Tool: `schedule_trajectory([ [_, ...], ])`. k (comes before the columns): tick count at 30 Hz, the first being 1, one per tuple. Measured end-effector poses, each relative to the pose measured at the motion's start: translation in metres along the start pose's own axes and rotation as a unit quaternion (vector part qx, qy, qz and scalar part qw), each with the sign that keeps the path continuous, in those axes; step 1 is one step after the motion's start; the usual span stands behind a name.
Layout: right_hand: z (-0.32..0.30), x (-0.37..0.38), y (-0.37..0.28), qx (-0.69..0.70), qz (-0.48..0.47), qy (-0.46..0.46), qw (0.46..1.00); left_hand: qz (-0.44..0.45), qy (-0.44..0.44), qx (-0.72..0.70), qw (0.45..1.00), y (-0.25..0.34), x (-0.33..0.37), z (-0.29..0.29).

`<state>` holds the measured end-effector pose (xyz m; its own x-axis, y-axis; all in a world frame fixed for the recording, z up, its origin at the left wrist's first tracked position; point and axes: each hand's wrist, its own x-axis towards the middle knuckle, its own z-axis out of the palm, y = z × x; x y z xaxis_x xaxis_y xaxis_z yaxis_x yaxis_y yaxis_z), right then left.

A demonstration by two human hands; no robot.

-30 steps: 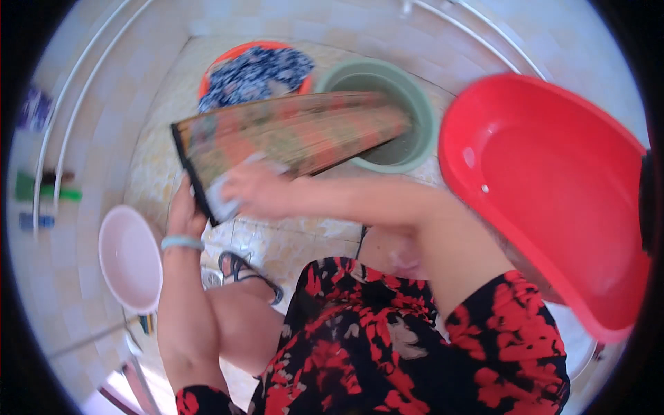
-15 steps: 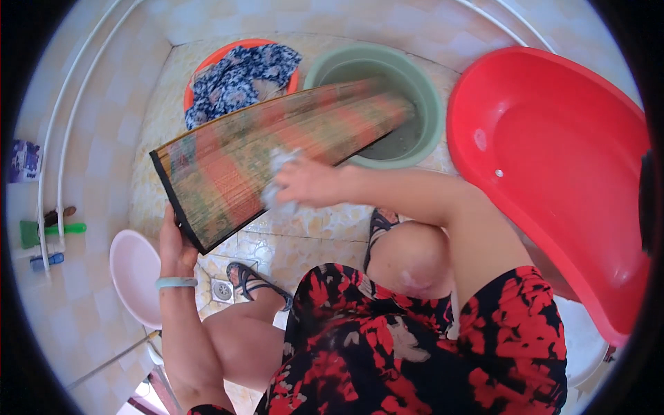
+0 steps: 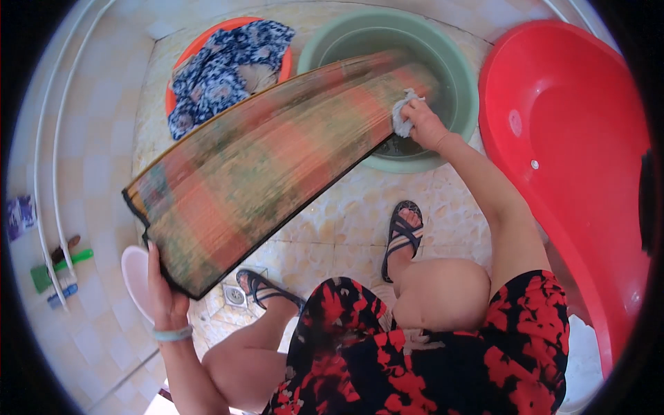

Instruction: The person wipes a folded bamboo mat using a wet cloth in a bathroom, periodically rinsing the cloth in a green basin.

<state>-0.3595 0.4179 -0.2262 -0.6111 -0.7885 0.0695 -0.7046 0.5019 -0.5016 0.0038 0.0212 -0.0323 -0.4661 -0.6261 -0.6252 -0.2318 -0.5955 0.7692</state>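
Note:
A long woven mat (image 3: 228, 187), patterned in orange and green with a dark bound edge, slants from my left side to the large green tub (image 3: 465, 128). Its far end dips into the water there. My left hand (image 3: 169, 290), with a pale bangle on the wrist, is closed on the near end of the mat, fingers partly hidden behind it. In my right hand (image 3: 427, 126) a crumpled whitish cloth (image 3: 402, 114) is bunched up against the mat's right edge, over the tub.
An orange basin (image 3: 171, 104) with blue-and-white floral fabric (image 3: 228, 69) stands behind the mat. A red baby bath (image 3: 581, 124) fills the right. A pink basin (image 3: 136, 280), a floor drain (image 3: 235, 295), a green brush (image 3: 41, 278) and white wall pipes (image 3: 43, 159) are at left.
My right hand has slid the cloth along the mat, away from me and to the right, toward the tub. My left hand and the mat's near end sit lower in view.

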Motion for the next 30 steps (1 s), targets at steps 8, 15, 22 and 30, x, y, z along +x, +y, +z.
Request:
schedule_trajectory([
  [8,0.024,-0.008,0.073,-0.194,0.335,-0.024,0.922,-0.006,0.029,0.022,0.999,0.002,-0.004,0.009],
  [15,-0.019,0.019,0.059,0.040,0.412,-0.024,0.910,0.022,0.046,0.007,0.999,0.004,-0.011,0.005],
  [22,0.014,0.054,0.032,0.090,0.190,0.150,0.966,0.034,0.011,0.080,0.996,0.003,-0.007,-0.001],
  [30,0.039,0.104,-0.055,0.071,0.062,0.042,0.995,0.033,-0.059,0.137,0.988,0.001,-0.017,0.000],
])
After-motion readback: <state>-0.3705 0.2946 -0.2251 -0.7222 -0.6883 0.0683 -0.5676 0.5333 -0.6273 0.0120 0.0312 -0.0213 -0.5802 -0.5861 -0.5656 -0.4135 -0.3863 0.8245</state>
